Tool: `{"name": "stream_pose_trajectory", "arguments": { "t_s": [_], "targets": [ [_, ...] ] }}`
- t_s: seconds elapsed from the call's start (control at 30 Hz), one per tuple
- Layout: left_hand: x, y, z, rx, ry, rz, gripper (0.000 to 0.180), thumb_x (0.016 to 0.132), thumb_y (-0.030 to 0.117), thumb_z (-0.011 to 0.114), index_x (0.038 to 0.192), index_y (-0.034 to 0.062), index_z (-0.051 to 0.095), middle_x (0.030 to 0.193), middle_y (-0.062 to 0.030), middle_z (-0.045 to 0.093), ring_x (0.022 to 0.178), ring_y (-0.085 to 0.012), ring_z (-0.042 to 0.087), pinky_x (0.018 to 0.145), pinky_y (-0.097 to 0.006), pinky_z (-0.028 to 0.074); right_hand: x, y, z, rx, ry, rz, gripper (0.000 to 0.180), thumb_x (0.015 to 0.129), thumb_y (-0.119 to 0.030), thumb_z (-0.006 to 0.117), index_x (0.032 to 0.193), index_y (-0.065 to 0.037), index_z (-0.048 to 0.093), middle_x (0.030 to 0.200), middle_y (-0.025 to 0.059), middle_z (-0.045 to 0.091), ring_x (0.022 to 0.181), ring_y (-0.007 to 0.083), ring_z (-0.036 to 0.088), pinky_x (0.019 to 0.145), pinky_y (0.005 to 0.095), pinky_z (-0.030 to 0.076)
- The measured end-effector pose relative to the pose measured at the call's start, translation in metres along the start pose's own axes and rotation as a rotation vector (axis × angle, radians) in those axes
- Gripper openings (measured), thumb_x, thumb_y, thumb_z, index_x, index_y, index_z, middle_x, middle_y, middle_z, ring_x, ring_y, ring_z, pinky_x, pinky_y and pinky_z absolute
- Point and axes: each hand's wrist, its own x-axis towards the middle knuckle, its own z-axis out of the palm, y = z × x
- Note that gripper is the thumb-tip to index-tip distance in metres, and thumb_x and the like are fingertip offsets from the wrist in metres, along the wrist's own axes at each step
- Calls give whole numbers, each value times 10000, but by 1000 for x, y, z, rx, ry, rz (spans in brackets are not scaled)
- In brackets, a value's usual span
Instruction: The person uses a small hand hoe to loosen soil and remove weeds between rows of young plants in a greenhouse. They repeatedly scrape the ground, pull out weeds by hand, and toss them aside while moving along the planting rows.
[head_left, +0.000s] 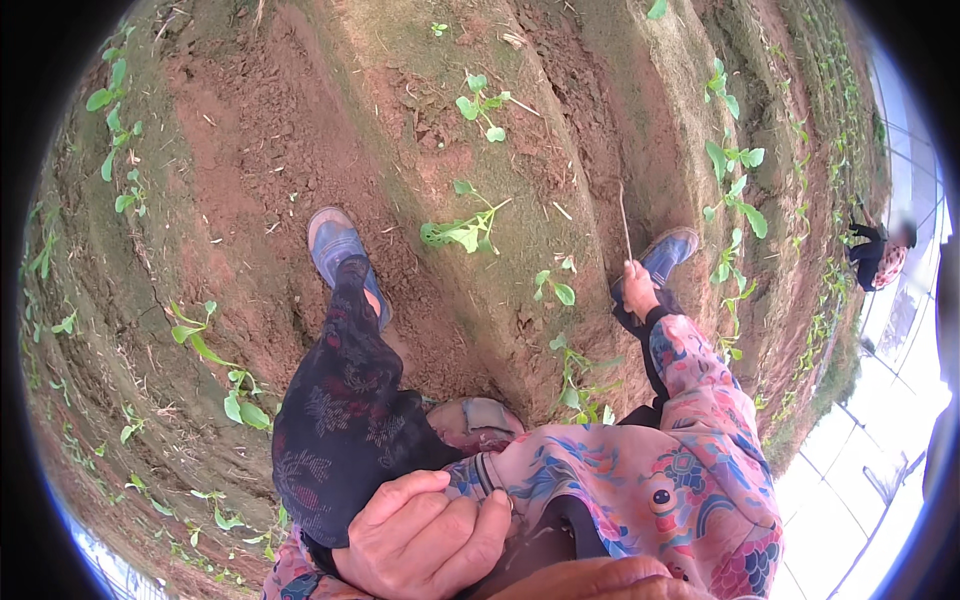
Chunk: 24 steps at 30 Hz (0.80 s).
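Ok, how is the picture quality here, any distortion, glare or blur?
Head view: strong fisheye bending, so the soil ridges curve toward a black rim; soft, even daylight with weak shadows; the lower right edge is blown out white; the left hand close to the lens is large and slightly soft; the right hand holding a thin stick is sharp; a distant person is blurred.

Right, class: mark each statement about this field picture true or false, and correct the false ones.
1. The right hand grips a thin stick. True.
2. The person wears red boots. False: the shoes are blue.
3. The left hand lies against the person's own clothing. True.
4. The ground is paved. False: it is reddish soil with small green seedlings.
5. Nobody else is in view. False: another person is at the far right edge.
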Motion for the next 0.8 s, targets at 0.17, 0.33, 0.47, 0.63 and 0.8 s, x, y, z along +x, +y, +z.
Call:
{"name": "stream_pose_trajectory", "arguments": {
  "t_s": [0.17,0.33,0.47,0.63,0.8],
  "targets": [
    [-4,3,-5,-86,-23,16,228,619,159,673,808,38,635,600,0,540,481,-119,490,652,-286,480,-53,-13,-39,504,-325,698,334,937,-345,350,661,-158,356,505,-59,256,368,85,251,327,231,189],
    [-2,1,-8,-100,-75,41,241,617,168,677,817,39,638,608,-1,550,495,-115,500,658,-291,479,-48,-113,-10,914,-327,881,335,950,-344,350,688,-136,338,537,-61,286,393,54,239,324,211,203],
    [-4,2,-6,-87,-61,30,260,612,175,689,828,40,639,616,-1,554,494,-112,500,663,-290,478,-19,-157,-26,928,-431,722,306,954,-349,349,742,-129,355,557,-51,309,394,52,238,313,196,210],
    [1,1,-5,-92,-73,34,259,602,169,703,822,45,644,606,10,548,474,-105,490,662,-289,478,14,-183,-9,739,-469,411,312,951,-385,346,754,-145,372,552,-55,315,393,54,239,319,214,191],
    [-3,3,-2,-47,1,21,224,600,147,697,796,51,646,584,20,535,449,-100,471,651,-283,478,-86,-126,-26,634,-475,599,334,932,-413,360,719,-156,355,542,-47,312,388,71,240,334,228,181]
  ]
}}
